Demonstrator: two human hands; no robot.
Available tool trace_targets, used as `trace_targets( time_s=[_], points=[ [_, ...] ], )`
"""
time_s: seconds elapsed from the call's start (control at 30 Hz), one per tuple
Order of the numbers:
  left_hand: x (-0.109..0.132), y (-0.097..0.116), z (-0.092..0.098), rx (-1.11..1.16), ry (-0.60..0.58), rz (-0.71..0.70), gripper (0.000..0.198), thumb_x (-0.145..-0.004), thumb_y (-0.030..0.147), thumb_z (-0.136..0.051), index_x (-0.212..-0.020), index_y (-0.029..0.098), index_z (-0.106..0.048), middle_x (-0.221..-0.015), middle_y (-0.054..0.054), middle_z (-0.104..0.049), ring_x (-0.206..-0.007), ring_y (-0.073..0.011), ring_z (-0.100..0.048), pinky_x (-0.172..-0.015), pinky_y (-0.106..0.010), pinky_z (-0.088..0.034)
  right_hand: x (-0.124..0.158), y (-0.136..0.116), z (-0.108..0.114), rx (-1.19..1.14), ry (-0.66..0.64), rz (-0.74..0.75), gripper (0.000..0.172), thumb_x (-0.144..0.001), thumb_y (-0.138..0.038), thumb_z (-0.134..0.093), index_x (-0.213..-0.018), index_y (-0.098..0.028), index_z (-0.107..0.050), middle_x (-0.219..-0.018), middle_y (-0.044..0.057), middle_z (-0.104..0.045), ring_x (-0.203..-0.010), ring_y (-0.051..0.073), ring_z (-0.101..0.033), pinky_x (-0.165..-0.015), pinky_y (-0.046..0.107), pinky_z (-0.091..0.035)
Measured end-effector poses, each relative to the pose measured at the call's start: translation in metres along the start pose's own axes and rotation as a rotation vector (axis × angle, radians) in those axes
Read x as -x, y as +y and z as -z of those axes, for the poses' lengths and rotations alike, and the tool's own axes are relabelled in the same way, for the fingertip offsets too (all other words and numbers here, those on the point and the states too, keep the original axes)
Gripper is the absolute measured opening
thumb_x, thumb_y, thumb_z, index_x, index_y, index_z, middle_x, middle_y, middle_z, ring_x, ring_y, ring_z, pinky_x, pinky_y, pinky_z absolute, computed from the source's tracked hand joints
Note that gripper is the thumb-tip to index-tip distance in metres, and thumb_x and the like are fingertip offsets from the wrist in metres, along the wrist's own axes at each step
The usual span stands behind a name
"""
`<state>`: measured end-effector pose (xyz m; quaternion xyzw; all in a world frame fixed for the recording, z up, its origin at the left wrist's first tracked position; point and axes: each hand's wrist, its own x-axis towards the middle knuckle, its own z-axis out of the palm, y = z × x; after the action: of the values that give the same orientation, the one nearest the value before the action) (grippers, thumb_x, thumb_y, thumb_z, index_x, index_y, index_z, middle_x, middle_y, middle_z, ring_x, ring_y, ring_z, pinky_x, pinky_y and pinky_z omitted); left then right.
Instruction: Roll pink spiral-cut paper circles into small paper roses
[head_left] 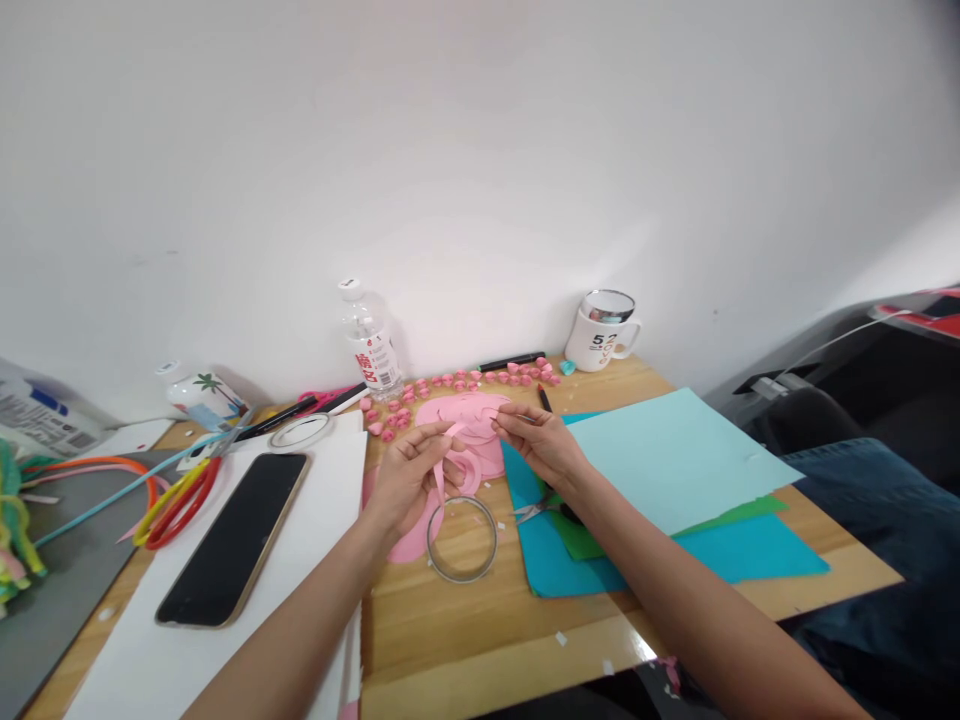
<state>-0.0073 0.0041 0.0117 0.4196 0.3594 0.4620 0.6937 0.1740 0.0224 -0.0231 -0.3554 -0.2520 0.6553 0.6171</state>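
Left hand (412,465) pinches a pink strip (440,486) above pink paper (469,408); right hand (545,443) has fingertips closed, perhaps on the strip's end, too small to tell; by the wall (480,150), a capped clear bottle (373,350); a mug (600,345) with a silver-rimmed piece (609,304) in its mouth.

My left hand (416,465) could pass nearer over the wooden tabletop (435,640) around the tape roll (459,578), but the plastic bottle (379,362) far left and mug (596,340) far right block me.

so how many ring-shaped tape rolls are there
2: a grey ring on the wooden table near the left hand, and a white ring beyond the black rectangular phone. Others may be hidden.
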Motion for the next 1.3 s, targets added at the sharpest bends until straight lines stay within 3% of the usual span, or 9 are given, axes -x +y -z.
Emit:
trace_targets(
  time_s=[0.3, 0.6, 0.83, 1.1, 1.3],
  points=[
    [-0.0020, -0.0004, -0.0003, 0.011, -0.007, -0.026, 0.028, -0.067, 0.020, -0.066, -0.092, 0.012, -0.058, -0.077, -0.005, -0.066, -0.043, -0.0108, -0.057, -0.041, -0.025, -0.048, 0.0000, 0.0020, -0.0003, 0.009, -0.020, 0.034, 0.017, -0.050, -0.020, -0.079, -0.059, -0.014, -0.065, -0.058, -0.002, -0.064, -0.053, 0.004, -0.057, -0.054, 0.011, -0.048],
    [-0.0015, 0.0015, -0.0026, 0.042, 0.055, -0.029, 0.027, -0.066, 0.018, -0.067, -0.091, 0.012, -0.058, -0.074, -0.003, -0.065, -0.041, -0.0096, -0.055, -0.040, -0.024, -0.047, -0.0017, 0.0001, -0.0015, 0.012, -0.023, 0.023, 0.016, -0.053, -0.020, -0.077, -0.066, -0.014, -0.069, -0.081, 0.004, -0.069, -0.073, 0.010, -0.062, -0.077, 0.019, -0.050],
    [-0.0025, 0.0004, -0.0014, 0.028, 0.043, -0.021, 0.028, -0.067, 0.017, -0.066, -0.093, 0.012, -0.057, -0.077, -0.004, -0.066, -0.042, -0.0105, -0.056, -0.040, -0.024, -0.046, -0.0017, 0.0008, 0.0009, -0.010, 0.003, 0.012, 0.021, -0.048, -0.016, -0.079, -0.065, -0.015, -0.067, -0.065, -0.001, -0.067, -0.065, 0.011, -0.064, -0.069, 0.019, -0.053],
    [-0.0019, -0.0035, -0.0004, 0.017, -0.021, -0.019, 0.028, -0.067, 0.021, -0.067, -0.092, 0.012, -0.058, -0.078, -0.006, -0.067, -0.045, -0.0117, -0.059, -0.044, -0.025, -0.048, -0.0008, 0.0003, -0.0002, 0.030, -0.014, 0.004, 0.021, -0.048, -0.019, -0.079, -0.063, -0.016, -0.065, -0.063, -0.001, -0.065, -0.058, 0.008, -0.060, -0.059, 0.017, -0.052],
    [-0.0018, -0.0044, 0.0001, -0.001, -0.006, -0.018, 0.027, -0.067, 0.020, -0.066, -0.091, 0.011, -0.058, -0.077, -0.006, -0.067, -0.049, -0.0127, -0.060, -0.050, -0.028, -0.051, -0.0006, 0.0020, 0.0004, 0.041, -0.017, 0.036, 0.019, -0.049, -0.022, -0.079, -0.062, -0.016, -0.067, -0.063, -0.001, -0.065, -0.058, 0.007, -0.058, -0.062, 0.018, -0.050]
  ],
)
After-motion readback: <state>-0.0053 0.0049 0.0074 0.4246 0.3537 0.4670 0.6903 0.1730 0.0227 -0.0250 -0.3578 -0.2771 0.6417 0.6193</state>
